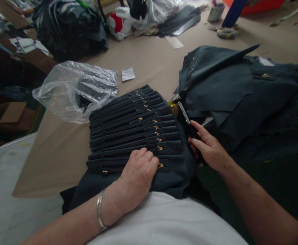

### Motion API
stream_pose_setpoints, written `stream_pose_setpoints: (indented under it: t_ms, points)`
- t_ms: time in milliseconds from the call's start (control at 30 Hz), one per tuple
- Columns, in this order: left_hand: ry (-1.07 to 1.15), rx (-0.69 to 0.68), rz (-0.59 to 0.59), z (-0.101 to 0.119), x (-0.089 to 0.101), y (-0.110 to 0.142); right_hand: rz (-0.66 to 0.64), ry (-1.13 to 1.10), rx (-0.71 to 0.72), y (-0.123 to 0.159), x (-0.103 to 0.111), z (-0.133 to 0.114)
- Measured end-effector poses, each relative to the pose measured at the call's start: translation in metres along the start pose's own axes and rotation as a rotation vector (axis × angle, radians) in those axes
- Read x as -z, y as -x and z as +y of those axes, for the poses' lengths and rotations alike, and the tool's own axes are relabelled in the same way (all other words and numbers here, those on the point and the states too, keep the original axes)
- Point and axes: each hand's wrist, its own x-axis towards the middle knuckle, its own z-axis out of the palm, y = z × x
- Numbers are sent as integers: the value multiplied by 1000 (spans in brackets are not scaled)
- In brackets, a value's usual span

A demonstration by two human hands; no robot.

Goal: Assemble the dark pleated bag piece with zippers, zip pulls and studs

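A fanned, overlapping stack of dark blue-grey zippered pieces (138, 132), with gold zip pulls, lies close to my body. My left hand (140, 173), a silver bangle at its wrist, is on the nearest piece. Its fingers are bent and close together on the material beside a zip; the fingertips are hidden. My right hand (209, 146) is closed around the black grip of a small hammer (184, 112). The hammer has a shiny shaft and a head with one yellow and one black end. Its head lies just right of the stack.
More dark cut pieces (220, 88) are heaped at the right. A clear plastic bag (75, 88) and a white paper square (128, 74) lie beyond the stack. Farther back are a dark bundle (69, 30) and a cup (216, 13). Cardboard boxes (13, 112) stand at the left.
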Motion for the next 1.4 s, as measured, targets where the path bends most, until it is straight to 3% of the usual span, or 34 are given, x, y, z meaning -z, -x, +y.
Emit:
stream_pose_setpoints:
  t_ms: [700,800,933,1167,1233,1300,1400]
  points:
    - [242,-43,96,2,4,-5,-22,42,2,3,0,0]
    - [264,-4,171,-2,6,-2,-6,185,45,3,-1,-7]
    - [283,42,384,-16,10,11,-49,448,176,-10,-2,-22]
    - [230,94,574,-44,-4,57,17,1127,186,-45,-11,-47]
    - [233,100,612,-49,-5,72,69,1197,288,-54,-17,-57]
    - [317,115,611,-49,-1,86,103,1168,483,-62,-28,-72]
    - [657,178,493,-47,14,105,17,1135,766,-74,-55,-101]
